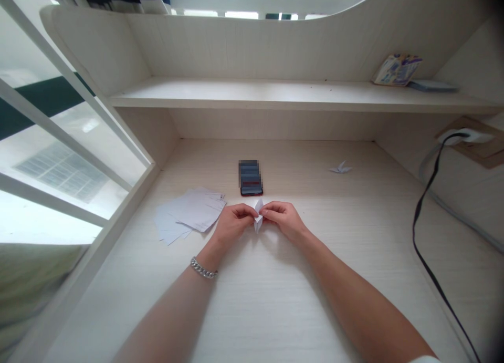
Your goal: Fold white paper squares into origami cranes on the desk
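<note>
Both hands are on one small white paper (258, 224), near the center of the frame, just above the worktop (252, 315). It's folded narrow, with one pointed end up-frame and one down-frame. Can't tell if its lower tip touches the surface.

Left hand (234, 219): grip pinching the paper's left side, thumb and fingertips together. Right hand (286, 217): same pinch from the right side — the two grips nearly meet across the paper. Chain bracelet (203, 269) on the left wrist, lower center-left of the frame. Both forearms come in from the bottom edge.

Phone (251, 187) lies flat just above the paper in frame, screen up, image pixelated. Loose sheets (199, 210) fan out in an overlapping pile center-left, right by the left hand. A second folded piece (340, 168), white with pointed ends, sits right of center, well apart from the hands.

Shelf (236, 93) runs across the upper frame. Packet (397, 70) leans at its upper right end, with a flat item (433, 85) beside it. Black cable (418, 216) drops from a white plug (474, 136) on the right wall — down to the lower right corner.
</note>
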### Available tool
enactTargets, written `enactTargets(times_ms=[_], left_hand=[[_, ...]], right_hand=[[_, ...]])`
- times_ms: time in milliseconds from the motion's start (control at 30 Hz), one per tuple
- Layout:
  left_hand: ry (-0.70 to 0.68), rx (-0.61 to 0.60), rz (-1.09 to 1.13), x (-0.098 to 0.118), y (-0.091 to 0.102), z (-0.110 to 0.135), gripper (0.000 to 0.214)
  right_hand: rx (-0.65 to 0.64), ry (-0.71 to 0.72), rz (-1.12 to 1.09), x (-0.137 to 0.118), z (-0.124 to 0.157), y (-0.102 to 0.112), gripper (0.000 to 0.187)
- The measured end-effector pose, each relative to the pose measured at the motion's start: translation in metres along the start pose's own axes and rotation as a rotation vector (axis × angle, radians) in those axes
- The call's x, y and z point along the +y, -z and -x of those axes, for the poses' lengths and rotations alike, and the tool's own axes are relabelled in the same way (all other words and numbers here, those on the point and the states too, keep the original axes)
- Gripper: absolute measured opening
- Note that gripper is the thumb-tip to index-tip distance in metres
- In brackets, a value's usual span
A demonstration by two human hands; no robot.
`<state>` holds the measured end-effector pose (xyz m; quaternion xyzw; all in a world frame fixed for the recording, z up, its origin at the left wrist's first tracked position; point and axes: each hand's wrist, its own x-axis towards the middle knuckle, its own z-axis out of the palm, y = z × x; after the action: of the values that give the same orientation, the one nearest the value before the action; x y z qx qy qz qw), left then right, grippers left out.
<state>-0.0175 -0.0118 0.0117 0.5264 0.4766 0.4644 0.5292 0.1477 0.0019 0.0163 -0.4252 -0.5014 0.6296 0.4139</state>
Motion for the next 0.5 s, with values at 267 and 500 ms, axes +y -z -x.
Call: enactTargets(times_ms=[267,500], left_hand=[[0.005,0.038,0.110,0.0004,-0.0029,0.0001,0.013],[-0.014,0.056,0.166,-0.0060,-0.0042,-0.0013,0.023]], right_hand=[[0.100,0.092,0.073,0.0027,-0.0006,-0.0020,0.016],[0.102,0.130,0.045,0.0051,-0.0014,-0.0018,0.019]])
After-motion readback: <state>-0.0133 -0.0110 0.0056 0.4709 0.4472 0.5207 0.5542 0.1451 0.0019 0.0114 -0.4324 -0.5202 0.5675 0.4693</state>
